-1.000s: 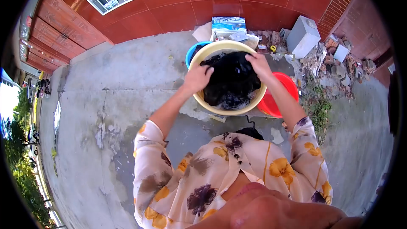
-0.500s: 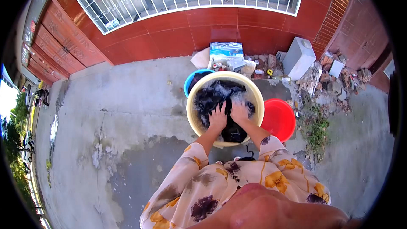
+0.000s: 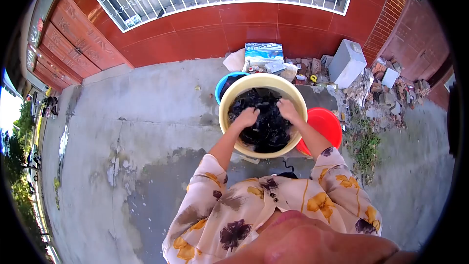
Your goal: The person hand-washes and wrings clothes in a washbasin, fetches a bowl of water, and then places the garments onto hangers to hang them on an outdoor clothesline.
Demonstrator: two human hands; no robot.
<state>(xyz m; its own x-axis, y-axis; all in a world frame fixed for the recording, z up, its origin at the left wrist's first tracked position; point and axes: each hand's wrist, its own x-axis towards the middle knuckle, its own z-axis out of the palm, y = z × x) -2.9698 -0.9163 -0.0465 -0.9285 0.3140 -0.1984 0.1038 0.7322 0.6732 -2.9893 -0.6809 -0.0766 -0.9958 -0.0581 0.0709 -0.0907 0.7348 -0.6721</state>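
Observation:
A large cream basin (image 3: 225,126) holds wet black cloth (image 3: 266,117) in water. My left hand (image 3: 247,117) is at the left part of the cloth, its fingers curled closed on the fabric. On the right side of the basin, my right hand (image 3: 287,109) also grips the cloth, fingers bent into it. Both hands are inside the rim, fairly well apart. The fingertips are partly hidden by the dark folds.
Against the basin's right side stands a red basin (image 3: 326,126). A blue basin (image 3: 220,88) with dark contents sits behind it on the left. A blue-and-white box (image 3: 264,53), a pale block (image 3: 347,63) and brick rubble (image 3: 386,93) lie along the red wall (image 3: 195,32).
My hands have gone from spread and pressing on the cloth to curled closed on it, farther apart. The cloth is bunched differently, and less foam shows on top.

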